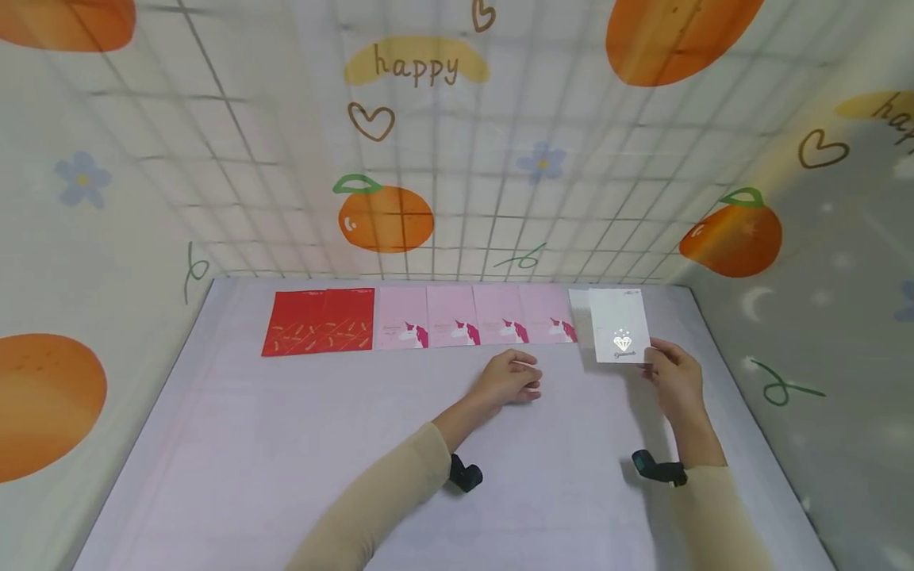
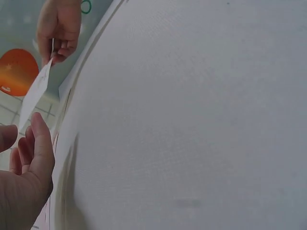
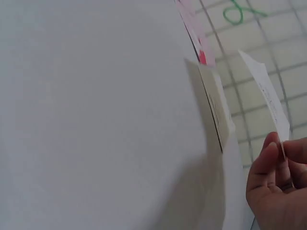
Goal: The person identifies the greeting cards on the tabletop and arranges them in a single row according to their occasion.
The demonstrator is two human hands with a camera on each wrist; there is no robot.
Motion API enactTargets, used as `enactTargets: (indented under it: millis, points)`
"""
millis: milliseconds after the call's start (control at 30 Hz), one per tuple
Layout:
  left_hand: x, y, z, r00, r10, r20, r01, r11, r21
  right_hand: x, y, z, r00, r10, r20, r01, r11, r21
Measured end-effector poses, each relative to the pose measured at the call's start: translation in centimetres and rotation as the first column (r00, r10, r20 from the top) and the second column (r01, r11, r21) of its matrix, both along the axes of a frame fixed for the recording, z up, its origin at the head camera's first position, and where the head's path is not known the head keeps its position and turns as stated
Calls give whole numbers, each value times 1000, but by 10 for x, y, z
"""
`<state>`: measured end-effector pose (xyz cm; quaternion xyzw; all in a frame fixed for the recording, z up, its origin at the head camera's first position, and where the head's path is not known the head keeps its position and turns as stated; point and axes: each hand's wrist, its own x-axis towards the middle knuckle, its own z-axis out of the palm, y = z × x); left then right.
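Note:
My right hand (image 1: pixel 674 377) pinches a white card (image 1: pixel 618 317) by its lower right corner, between thumb and fingers. The card bears a silver diamond print and is raised off the table, as the right wrist view shows. Behind it, partly hidden, a second white card (image 3: pixel 216 108) lies flat at the end of the row. My left hand (image 1: pixel 505 379) hovers in front of the pink cards (image 1: pixel 496 309), its fingers loosely bent and nothing in them. In the left wrist view, the held card (image 2: pixel 36 93) appears just beyond the left fingertips.
Two red cards (image 1: pixel 317 321) with gold marks lie at the row's left end, beside several pink unicorn cards. The row runs along the back edge of the white table (image 1: pixel 286 444). A curtain printed with oranges (image 1: pixel 385 220) hangs over a wire grid behind it.

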<state>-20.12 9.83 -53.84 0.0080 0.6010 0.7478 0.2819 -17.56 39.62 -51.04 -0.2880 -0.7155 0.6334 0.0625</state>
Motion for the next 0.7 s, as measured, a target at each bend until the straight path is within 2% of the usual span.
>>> enactTargets:
  millis: [133, 433, 567, 700]
  points:
    - [5, -6, 4, 1000, -13, -19, 13, 1000, -15, -14, 24, 0, 999, -33, -6, 33, 999, -41]
    - [22, -26, 11, 998, -49, -34, 48, 999, -23, -41, 58, -10, 986, -144, 86, 147, 989, -33]
    - [32, -44, 13, 997, -68, -42, 67, 997, -28, -48, 68, -10, 980, -154, 125, 159, 987, -26]
    - [41, -65, 16, 995, -82, -65, 80, 996, -33, -50, 74, -8, 976, -139, 168, 137, 990, 23]
